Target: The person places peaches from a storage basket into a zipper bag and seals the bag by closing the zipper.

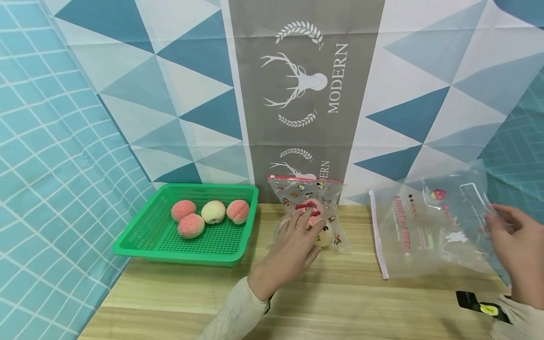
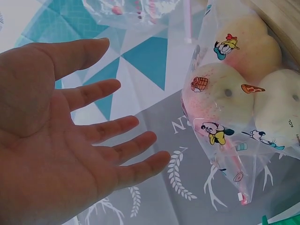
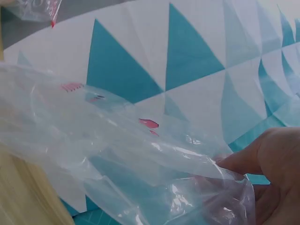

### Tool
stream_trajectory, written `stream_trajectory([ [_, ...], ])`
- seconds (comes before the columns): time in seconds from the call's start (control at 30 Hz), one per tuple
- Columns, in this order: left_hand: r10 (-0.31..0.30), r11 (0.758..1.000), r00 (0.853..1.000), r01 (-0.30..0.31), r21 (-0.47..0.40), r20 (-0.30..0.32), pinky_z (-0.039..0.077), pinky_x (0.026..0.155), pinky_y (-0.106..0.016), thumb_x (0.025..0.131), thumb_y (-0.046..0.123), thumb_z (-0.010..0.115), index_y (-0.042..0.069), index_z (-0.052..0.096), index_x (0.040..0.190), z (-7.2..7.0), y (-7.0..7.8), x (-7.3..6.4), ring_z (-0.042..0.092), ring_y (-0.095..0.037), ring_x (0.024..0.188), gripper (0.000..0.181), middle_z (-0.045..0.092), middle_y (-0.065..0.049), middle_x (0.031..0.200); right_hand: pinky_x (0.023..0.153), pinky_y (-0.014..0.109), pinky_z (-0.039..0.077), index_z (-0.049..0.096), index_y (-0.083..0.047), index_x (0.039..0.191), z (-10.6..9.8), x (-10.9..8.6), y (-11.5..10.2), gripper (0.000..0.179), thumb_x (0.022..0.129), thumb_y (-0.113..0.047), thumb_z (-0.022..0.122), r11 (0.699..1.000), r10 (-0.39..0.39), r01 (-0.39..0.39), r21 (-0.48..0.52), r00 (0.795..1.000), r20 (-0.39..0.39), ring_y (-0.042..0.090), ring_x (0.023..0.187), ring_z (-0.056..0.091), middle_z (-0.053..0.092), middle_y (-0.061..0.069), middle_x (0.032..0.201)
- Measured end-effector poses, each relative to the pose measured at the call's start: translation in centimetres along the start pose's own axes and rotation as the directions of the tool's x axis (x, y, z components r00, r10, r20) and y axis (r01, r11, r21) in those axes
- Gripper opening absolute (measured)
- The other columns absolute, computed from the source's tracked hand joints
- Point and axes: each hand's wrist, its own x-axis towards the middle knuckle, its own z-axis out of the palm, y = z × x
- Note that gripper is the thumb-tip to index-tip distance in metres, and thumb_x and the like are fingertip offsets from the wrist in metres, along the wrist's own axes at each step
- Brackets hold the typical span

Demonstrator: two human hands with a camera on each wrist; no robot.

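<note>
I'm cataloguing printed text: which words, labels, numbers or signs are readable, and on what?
"MODERN": grey backdrop panel.
"ERN": lower on that panel, rest hidden.
Red lettering, filled bag: too blurred.
Tiny print, same bag: too small.
Pink lettering, bag at right: too blurred.
Yellow wrist-strap patch: too small.

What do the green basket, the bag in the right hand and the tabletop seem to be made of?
The basket: probably molded plastic, smooth-looking and evenly green, with a regular perforated floor. The bag: likely thin, glossy plastic film; it is see-through and its creases glint. The tabletop: wood or wood-look laminate, pale and fairly smooth; long grain streaks show, but I can't tell which.
</note>
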Motion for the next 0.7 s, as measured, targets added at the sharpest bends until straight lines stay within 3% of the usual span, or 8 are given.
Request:
stream_trajectory([
  [0.1,-0.007,1.000,1.000,0.007,-0.005,0.009,0.044,0.103,-0.055,0.093,0.032,0.070,0.019,0.046,0.145,0.0,0.0,0.0,0.038,-0.039,0.137,0.058,0.039,-0.016,0.150,0.053,0.005,0.034,0.054,0.004,0.138,-0.2,0.0,-0.3,0.037,0.103,-0.011,0.049,0.998,-0.003,0.006,0.058,0.999,-0.046,-0.021,0.061,0.039,0.047,-0.024,0.086],
  [0.2,-0.016,1.000,1.000,0.017,-0.018,0.019,0.043,0.103,-0.056,0.094,0.032,0.069,0.020,0.046,0.145,-0.1,0.0,0.1,0.038,-0.041,0.138,0.057,0.039,-0.016,0.150,0.054,0.004,0.033,0.058,0.004,0.132,-0.4,-0.1,-0.6,0.033,0.102,-0.008,0.051,0.991,-0.055,0.066,0.115,0.994,-0.096,-0.020,0.061,0.041,0.042,-0.033,0.081],
  [0.37,-0.019,0.998,0.999,0.022,-0.053,0.044,0.048,0.098,-0.055,0.098,0.038,0.063,0.020,0.044,0.147,-0.2,0.0,0.1,0.042,-0.041,0.136,0.056,0.039,-0.015,0.151,0.056,0.002,0.035,0.066,-0.014,0.126,-0.7,-0.6,-1.6,0.030,0.100,-0.003,0.053,0.961,-0.106,0.138,0.238,0.984,-0.142,-0.018,0.062,0.048,0.050,-0.032,0.086],
  [0.47,-0.013,0.998,0.998,0.016,-0.063,0.055,0.050,0.095,-0.054,0.100,0.043,0.057,0.021,0.043,0.148,-0.2,0.0,0.1,0.046,-0.037,0.134,0.055,0.040,-0.015,0.151,0.059,0.001,0.039,0.066,-0.020,0.124,-0.9,-0.9,-2.5,0.034,0.100,0.000,0.054,0.932,-0.094,0.139,0.334,0.984,-0.148,-0.016,0.064,0.053,0.056,-0.028,0.091],
  [0.63,-0.005,0.998,0.999,0.008,-0.067,0.046,0.051,0.093,-0.053,0.102,0.048,0.050,0.020,0.043,0.148,-0.3,-0.1,0.2,0.049,-0.034,0.130,0.054,0.042,-0.015,0.150,0.064,0.003,0.046,0.067,-0.011,0.125,-1.3,-1.5,-4.4,0.033,0.098,0.003,0.056,0.875,-0.055,0.114,0.470,0.989,-0.137,-0.010,0.067,0.061,0.064,-0.018,0.099],
  [0.7,-0.009,0.997,0.999,0.011,-0.074,0.038,0.050,0.095,-0.054,0.102,0.050,0.048,0.021,0.040,0.151,-0.3,-0.2,0.2,0.050,-0.033,0.129,0.057,0.044,-0.014,0.148,0.063,0.005,0.048,0.066,-0.005,0.125,-1.4,-1.8,-5.1,0.031,0.097,0.004,0.057,0.830,-0.060,0.121,0.545,0.990,-0.128,-0.007,0.067,0.064,0.067,-0.013,0.101],
])
